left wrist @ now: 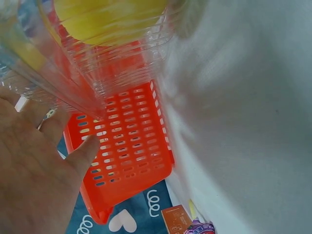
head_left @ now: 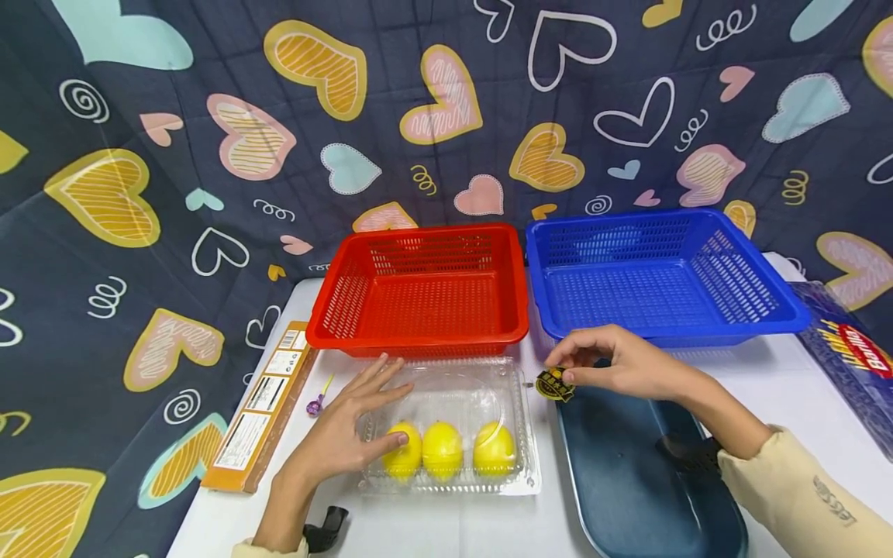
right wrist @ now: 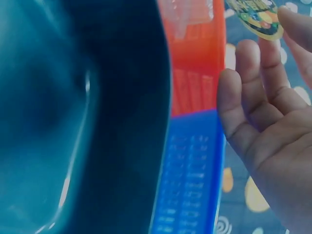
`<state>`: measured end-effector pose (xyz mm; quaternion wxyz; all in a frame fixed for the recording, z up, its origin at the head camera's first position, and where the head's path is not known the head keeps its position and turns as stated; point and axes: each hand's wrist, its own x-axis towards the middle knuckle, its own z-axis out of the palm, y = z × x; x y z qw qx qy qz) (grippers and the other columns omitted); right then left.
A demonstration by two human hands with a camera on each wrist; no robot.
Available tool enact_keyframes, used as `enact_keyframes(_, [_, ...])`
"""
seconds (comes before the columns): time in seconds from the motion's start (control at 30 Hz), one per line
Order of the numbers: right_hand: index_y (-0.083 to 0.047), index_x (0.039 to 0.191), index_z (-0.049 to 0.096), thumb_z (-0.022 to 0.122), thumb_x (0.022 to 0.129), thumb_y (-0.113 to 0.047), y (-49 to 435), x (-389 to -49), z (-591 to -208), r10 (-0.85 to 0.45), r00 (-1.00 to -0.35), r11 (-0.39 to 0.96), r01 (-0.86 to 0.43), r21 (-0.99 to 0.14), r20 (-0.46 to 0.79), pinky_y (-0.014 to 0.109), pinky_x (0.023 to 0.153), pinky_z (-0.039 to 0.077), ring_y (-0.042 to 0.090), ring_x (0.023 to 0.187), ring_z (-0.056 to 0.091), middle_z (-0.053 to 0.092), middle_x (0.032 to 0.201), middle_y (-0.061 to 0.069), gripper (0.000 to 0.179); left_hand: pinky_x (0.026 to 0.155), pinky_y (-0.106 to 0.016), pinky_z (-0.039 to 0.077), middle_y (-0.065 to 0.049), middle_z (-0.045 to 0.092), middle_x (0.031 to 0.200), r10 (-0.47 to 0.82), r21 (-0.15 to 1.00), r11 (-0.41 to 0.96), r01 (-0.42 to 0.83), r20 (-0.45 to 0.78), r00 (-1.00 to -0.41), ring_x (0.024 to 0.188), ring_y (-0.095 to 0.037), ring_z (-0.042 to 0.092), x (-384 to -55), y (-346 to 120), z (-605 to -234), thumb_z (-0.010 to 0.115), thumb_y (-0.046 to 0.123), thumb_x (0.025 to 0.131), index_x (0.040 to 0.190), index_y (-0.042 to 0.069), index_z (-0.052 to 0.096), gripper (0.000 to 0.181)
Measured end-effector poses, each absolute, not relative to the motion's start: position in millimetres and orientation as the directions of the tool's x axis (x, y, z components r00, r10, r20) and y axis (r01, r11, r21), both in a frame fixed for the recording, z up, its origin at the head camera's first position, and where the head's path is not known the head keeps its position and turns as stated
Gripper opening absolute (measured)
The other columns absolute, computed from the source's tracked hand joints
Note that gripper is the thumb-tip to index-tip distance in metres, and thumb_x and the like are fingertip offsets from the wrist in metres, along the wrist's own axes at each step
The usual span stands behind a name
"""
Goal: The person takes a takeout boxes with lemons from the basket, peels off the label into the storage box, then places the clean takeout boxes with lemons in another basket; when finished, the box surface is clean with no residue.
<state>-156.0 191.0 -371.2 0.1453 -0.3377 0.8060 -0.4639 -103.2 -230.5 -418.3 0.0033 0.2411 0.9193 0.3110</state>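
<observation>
A clear plastic clamshell box point(head_left: 481, 391) lies closed on the white table, with three yellow lemon-like fruits point(head_left: 443, 449) inside. My left hand point(head_left: 342, 434) is spread at the box's left side, fingers extended over its lid and thumb in front of the leftmost fruit. In the left wrist view, the hand is beside the box's clear wall point(left wrist: 122, 63). Between thumb and fingers my right hand point(head_left: 621, 364) pinches a black-and-gold oval label point(head_left: 555, 385), just off the box's right edge. The label point(right wrist: 261, 19) shows a printed, coloured face in the right wrist view.
Behind the box stand a red basket point(head_left: 418, 341) and a blue basket point(head_left: 670, 329). A dark blue tray point(head_left: 628, 473) sits under my right forearm. At the left are a lollipop point(head_left: 315, 404) and an orange-brown carton point(head_left: 261, 411); a dark blue printed package point(head_left: 847, 349) lies far right.
</observation>
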Motion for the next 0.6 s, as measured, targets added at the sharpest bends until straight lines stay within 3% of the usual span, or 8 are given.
enact_keyframes(0.2, [-0.015, 0.113, 0.073, 0.068, 0.097, -0.014, 213, -152, -380, -0.679, -0.734, 0.372, -0.349, -0.860, 0.005, 0.024, 0.087, 0.058, 0.013, 0.095, 0.071, 0.075, 0.108, 0.003, 0.017, 0.116, -0.073, 0.026, 0.011, 0.036, 0.165, 0.452, 0.570, 0.689, 0.448, 0.145, -0.880, 0.160, -0.022, 0.019, -106, -230, -419, 0.078, 0.039, 0.085, 0.143, 0.027, 0.061, 0.062])
enact_keyframes(0.6, [-0.004, 0.115, 0.070, 0.069, 0.095, -0.009, 228, -150, -406, -0.725, -0.678, 0.395, -0.262, -0.880, -0.123, 0.023, 0.075, 0.056, 0.008, 0.087, 0.063, 0.070, 0.097, 0.009, 0.021, 0.116, -0.074, 0.025, 0.010, 0.038, 0.164, 0.451, 0.583, 0.680, 0.445, 0.146, -0.880, 0.159, -0.022, 0.019, -104, -231, -416, 0.078, 0.042, 0.084, 0.141, 0.024, 0.063, 0.061])
